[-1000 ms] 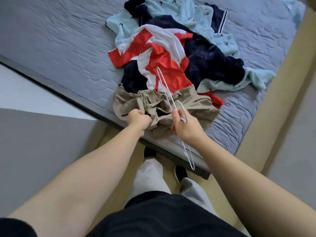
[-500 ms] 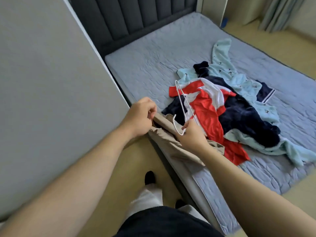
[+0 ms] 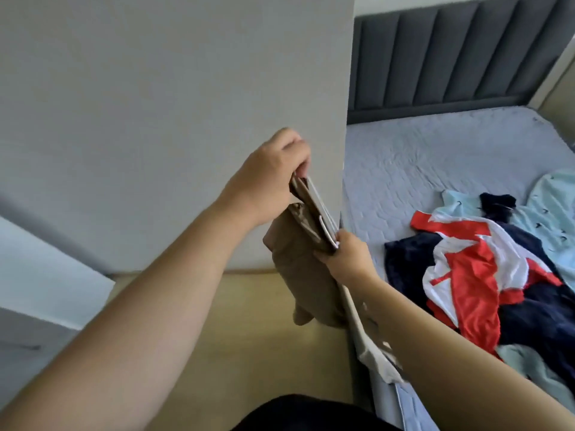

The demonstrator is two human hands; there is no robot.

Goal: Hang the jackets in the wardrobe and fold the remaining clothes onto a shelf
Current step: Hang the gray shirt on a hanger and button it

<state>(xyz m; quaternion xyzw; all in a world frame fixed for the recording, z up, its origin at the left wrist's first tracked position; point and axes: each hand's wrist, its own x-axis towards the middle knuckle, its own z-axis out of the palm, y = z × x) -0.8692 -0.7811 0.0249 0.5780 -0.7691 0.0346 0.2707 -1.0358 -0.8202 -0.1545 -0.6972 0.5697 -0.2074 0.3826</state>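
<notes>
Left hand (image 3: 273,178) pinches khaki jacket (image 3: 298,275) against white hanger (image 3: 323,213); right hand (image 3: 348,256) clamps the hanger's lower end. Advisable — spread the fabric bunched below both grips before hanging.

Pale grey panel (image 3: 155,88) behind the left hand (image 3: 273,178), dark grey padded headboard (image 3: 451,57) up and right of it, grey-blue quilted mattress (image 3: 420,157) right of the right hand (image 3: 351,256), yellowish floor (image 3: 249,321) below both, soft even light.
</notes>
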